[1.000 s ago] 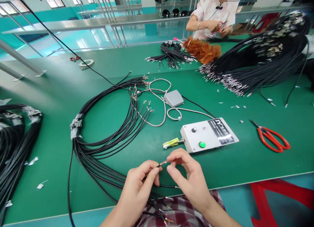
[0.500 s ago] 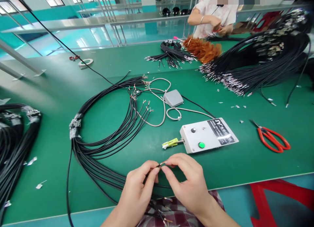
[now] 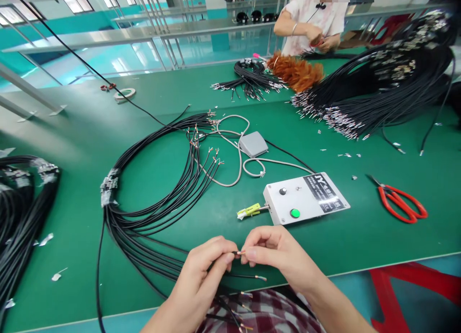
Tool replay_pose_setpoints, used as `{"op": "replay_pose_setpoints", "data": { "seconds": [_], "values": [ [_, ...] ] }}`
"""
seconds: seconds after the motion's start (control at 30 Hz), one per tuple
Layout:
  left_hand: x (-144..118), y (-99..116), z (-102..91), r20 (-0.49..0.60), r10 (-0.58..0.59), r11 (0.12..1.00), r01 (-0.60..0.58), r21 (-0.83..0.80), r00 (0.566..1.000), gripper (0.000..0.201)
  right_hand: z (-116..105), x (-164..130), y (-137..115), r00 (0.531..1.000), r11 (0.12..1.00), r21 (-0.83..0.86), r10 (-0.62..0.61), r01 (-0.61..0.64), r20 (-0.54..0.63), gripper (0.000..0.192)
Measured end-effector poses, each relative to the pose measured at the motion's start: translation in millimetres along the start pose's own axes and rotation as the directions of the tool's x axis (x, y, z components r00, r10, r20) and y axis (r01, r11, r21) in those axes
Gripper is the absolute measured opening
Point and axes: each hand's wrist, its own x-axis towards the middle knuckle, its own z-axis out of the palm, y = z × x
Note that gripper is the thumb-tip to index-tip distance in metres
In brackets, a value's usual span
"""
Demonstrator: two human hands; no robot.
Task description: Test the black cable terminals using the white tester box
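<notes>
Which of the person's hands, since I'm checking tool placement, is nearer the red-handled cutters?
Right. The right hand is to the left of the red-handled cutters and lower in the picture; the left hand is farther left, beyond the right hand.

Person's left hand (image 3: 205,266) and right hand (image 3: 275,251) close, nearly meeting; thumbs (image 3: 264,255) pinched against curled fingers (image 3: 216,249), forearms (image 3: 326,297) slanting inward.

Bright light throughout; windows (image 3: 78,4) glow at far left; glare on floor (image 3: 139,54) and table (image 3: 46,126); right-hand cables (image 3: 389,98) blurred.
</notes>
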Motion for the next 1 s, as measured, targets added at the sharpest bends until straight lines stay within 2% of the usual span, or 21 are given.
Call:
{"op": "replay_pose_setpoints", "data": {
  "seconds": [0.1, 0.2, 0.3, 0.43, 0.53, 0.73, 0.9, 1.0],
  "values": [
    [1, 3, -7.1, 0.043, -0.037, 0.994, 0.041, -0.097, 0.998, 0.027, 3, 6, 6, 0.985, 0.952, 0.262, 0.134, -0.159, 0.111, 0.023],
    [0, 2, -11.3, 0.105, -0.139, 0.965, 0.159, -0.211, 0.985, 0.032, 9, 11, 14, 0.962, 0.881, 0.39, 0.225, -0.27, 0.157, 0.028],
    [-3, -1, -10.9, 0.124, -0.177, 0.935, 0.207, -0.287, 0.976, 0.034, 12, 14, 17, 0.961, 0.864, 0.422, 0.231, -0.276, 0.154, 0.028],
    [-7, -4, -6.3, 0.053, -0.168, 0.937, 0.176, -0.301, 0.984, 0.037, 9, 16, 14, 0.976, 0.89, 0.403, 0.177, -0.213, 0.126, 0.023],
    [-9, -4, -5.3, 0.061, -0.169, 0.926, 0.179, -0.331, 0.984, 0.042, 10, 16, 17, 0.969, 0.849, 0.47, 0.187, -0.242, 0.163, 0.023],
    [-10, -8, -13.3, 0.169, -0.278, 0.767, 0.325, -0.554, 0.945, 0.054, 29, 19, 32, 0.933, 0.677, 0.652, 0.159, -0.342, 0.324, 0.034],
    [-8, -19, -15.1, 0.206, -0.239, 0.65, 0.313, -0.692, 0.949, 0.058, 43, 21, 41, 0.886, 0.502, 0.735, 0.182, -0.456, 0.425, 0.031],
    [-8, -23, -13.6, 0.205, -0.257, 0.585, 0.321, -0.745, 0.944, 0.053, 46, 21, 44, 0.874, 0.451, 0.749, 0.212, -0.485, 0.438, 0.032]
  ]
}}
